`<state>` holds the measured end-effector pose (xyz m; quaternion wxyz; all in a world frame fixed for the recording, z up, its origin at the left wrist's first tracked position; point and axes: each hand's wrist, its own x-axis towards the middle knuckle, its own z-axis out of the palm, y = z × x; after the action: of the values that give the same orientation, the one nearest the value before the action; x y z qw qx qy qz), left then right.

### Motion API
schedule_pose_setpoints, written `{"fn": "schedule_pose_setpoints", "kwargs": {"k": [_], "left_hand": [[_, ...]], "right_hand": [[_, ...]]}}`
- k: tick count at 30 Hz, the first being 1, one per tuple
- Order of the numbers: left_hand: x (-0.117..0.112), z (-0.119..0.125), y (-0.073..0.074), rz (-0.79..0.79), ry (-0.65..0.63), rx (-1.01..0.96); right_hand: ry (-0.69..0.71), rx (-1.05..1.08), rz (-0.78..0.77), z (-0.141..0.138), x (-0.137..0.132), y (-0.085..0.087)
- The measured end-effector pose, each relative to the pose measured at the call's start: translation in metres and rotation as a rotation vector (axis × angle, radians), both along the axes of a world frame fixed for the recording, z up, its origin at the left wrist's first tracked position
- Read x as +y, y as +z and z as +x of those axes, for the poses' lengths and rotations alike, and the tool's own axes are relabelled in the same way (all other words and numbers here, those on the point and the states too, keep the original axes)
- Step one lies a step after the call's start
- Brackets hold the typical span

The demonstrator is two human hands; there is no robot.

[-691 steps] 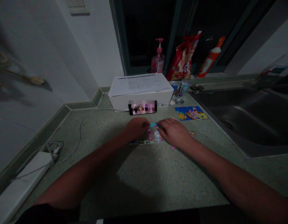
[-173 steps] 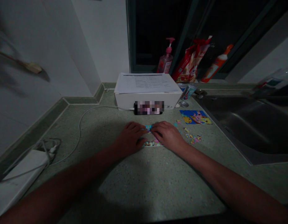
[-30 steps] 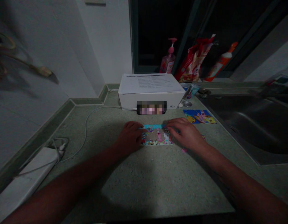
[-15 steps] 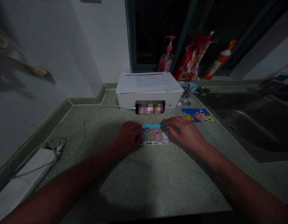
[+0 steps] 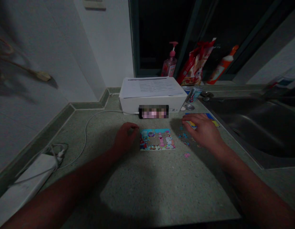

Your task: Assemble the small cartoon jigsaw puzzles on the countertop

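Middle of the bench (image 5: pixel 147 194), before the white box (image 5: pixel 130 106) | jigsaw puzzle (image 5: pixel 157 139) flat, looks whole | left hand (image 5: pixel 125 137) loosely curled beside it, cannot tell if holding anything | right hand (image 5: pixel 202 128) fingers spread, empty, above loose pieces (image 5: pixel 184 136), fingertips at cartoon card (image 5: pixel 213 122)

The puzzle (image 5: pixel 157 139) is printed with pink cartoon figures on bright blue; the counter (image 5: pixel 152 187) is speckled with grey-green.

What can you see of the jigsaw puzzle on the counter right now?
The jigsaw puzzle is a small rectangular cartoon picture, apparently printed card, with a blue top band and pink and white figures. It lies flat on the speckled green countertop, in front of the person. The left hand sits just off its left edge, apparently not touching; loose pieces lie off its right side.
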<state>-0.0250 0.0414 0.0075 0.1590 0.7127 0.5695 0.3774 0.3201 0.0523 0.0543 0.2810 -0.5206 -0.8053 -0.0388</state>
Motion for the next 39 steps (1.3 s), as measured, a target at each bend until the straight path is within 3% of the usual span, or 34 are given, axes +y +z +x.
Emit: {"fn": "schedule_pose_setpoints", "kwargs": {"k": [5, 11, 23, 30, 39], "left_hand": [[0.002, 0.000, -0.002, 0.000, 0.001, -0.023], [0.001, 0.001, 0.000, -0.003, 0.015, -0.030], [-0.001, 0.004, 0.008, -0.066, 0.013, -0.044], [0.001, 0.003, 0.006, -0.117, 0.018, -0.060], [-0.001, 0.002, 0.010, -0.149, 0.011, -0.066]], "right_hand": [[-0.032, -0.007, 0.011, 0.024, 0.009, 0.000], [-0.014, -0.079, -0.040, 0.044, 0.018, -0.013], [0.064, -0.158, -0.131, 0.053, 0.021, -0.024], [0.055, -0.169, -0.162, 0.049, 0.014, -0.021], [0.004, -0.125, -0.155, 0.065, 0.005, -0.006]]}}
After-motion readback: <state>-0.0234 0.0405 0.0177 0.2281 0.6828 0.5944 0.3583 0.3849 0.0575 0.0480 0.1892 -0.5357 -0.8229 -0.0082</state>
